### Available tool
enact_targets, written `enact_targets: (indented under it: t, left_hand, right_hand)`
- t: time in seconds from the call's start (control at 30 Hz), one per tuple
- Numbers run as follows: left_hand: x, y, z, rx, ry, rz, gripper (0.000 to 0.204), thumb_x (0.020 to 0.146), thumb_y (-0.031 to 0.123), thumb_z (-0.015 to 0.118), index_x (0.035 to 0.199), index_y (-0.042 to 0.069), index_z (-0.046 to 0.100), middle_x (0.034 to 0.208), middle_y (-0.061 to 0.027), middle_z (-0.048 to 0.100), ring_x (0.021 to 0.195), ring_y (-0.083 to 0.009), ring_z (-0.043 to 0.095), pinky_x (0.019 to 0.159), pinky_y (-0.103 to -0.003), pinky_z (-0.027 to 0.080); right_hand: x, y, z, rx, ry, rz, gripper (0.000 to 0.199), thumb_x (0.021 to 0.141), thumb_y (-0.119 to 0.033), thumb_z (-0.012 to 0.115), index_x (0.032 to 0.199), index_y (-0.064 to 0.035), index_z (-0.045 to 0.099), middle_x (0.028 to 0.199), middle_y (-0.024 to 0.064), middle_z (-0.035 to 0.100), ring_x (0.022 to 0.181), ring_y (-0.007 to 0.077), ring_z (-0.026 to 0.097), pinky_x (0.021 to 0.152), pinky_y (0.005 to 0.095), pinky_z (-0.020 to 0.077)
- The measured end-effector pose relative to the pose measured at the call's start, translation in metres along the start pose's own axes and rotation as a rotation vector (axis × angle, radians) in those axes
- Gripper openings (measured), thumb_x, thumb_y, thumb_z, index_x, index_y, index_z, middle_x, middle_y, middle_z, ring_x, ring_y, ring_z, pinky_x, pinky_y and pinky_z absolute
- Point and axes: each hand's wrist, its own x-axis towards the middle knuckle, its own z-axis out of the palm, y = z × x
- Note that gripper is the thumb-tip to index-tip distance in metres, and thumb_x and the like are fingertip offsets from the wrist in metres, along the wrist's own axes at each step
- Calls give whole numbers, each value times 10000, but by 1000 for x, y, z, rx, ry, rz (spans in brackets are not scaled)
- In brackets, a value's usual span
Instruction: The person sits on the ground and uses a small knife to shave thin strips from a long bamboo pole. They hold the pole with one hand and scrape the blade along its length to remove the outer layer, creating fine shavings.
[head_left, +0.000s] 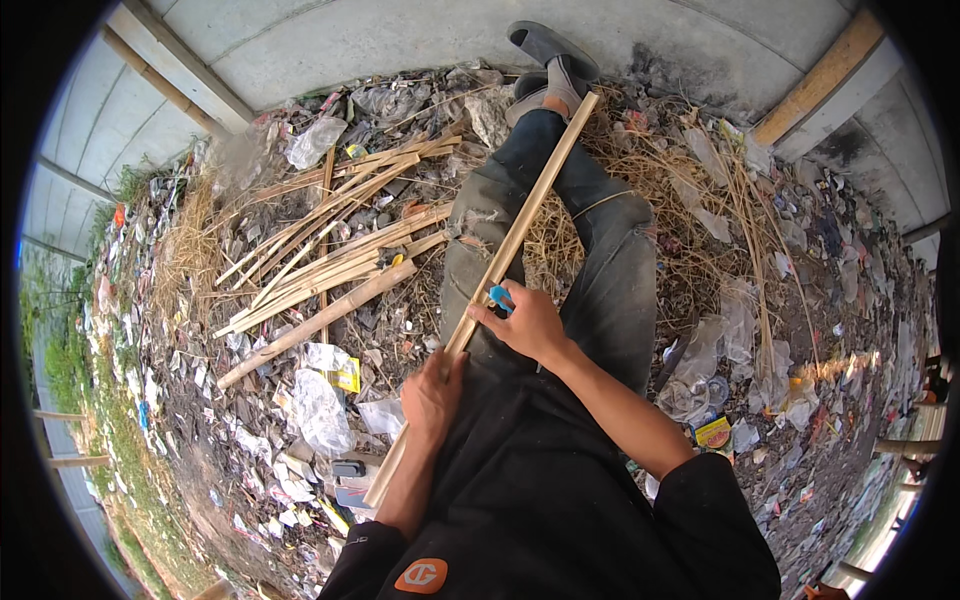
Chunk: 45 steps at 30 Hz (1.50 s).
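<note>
A long, pale, split strip of bamboo or wood [540, 190] lies slantwise over my outstretched legs [610, 300], from beside my left forearm up toward my feet. My left hand [432, 395] is wrapped round its lower part, near my lap. Farther up the strip, my right hand [530, 322] is closed on a small bright blue object [500, 297], pressed close against the strip's edge. Most of the blue object is hidden by my fingers, so its kind does not show.
Left of my legs lie several loose strips [335, 265] and a thicker bamboo pole [315, 325]. Plastic scraps, straw and litter cover the ground. A small black object [348, 468] rests by my left forearm. A grey concrete wall [400, 40] stands beyond my feet, with wooden posts [815, 80].
</note>
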Motion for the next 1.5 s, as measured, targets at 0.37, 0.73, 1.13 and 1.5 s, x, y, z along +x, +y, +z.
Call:
enact_targets:
  t: [0.37,0.73,1.13,1.5]
  left_hand:
    - [-2,-7,3,-86,-29,-35,481,937,500,750,1229,120,774,897,-232,763,823,-422,751,741,-495,593]
    - [21,-10,-15,-259,-256,-61,456,964,474,735,1097,41,786,801,-257,723,772,-428,735,688,-459,556]
    - [12,-3,-9,-162,-131,-25,448,949,490,743,1066,60,788,810,-259,722,781,-428,735,697,-498,560]
    - [7,4,-2,-74,-33,-21,481,933,493,755,1165,73,789,870,-254,750,820,-428,751,740,-490,594]
  right_hand:
    - [25,26,1,287,-250,-181,367,984,-268,733,742,-34,587,588,68,496,560,209,443,566,396,381]
    - [8,2,-27,930,-835,91,278,953,-185,803,769,-45,649,584,-42,517,474,25,397,458,251,278]
    - [20,15,-48,-330,-6,86,461,1048,-466,582,975,-12,619,801,224,703,761,443,705,686,536,550]
    - [7,22,3,-343,-93,81,570,1110,-458,441,804,-31,662,711,266,687,697,480,689,651,576,550]
